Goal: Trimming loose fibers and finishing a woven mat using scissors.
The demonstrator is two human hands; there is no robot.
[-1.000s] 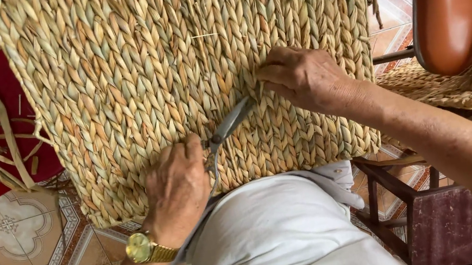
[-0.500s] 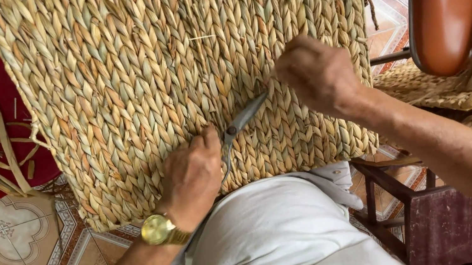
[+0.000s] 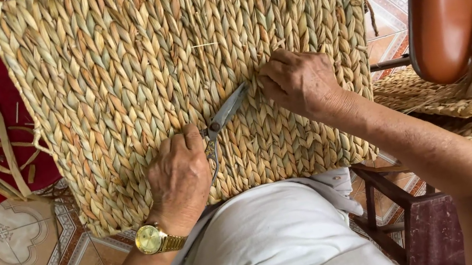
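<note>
Patterned floor tiles (image 3: 7, 254) below; my left hand (image 3: 178, 177) grips scissors (image 3: 223, 122), right hand (image 3: 299, 80) presses the woven mat (image 3: 130, 73): light, stiff yet bendable; hold its edge.

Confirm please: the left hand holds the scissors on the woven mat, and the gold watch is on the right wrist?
Not quite. The head view shows the gold watch on the left wrist. The left hand does hold the scissors on the woven mat.
</note>
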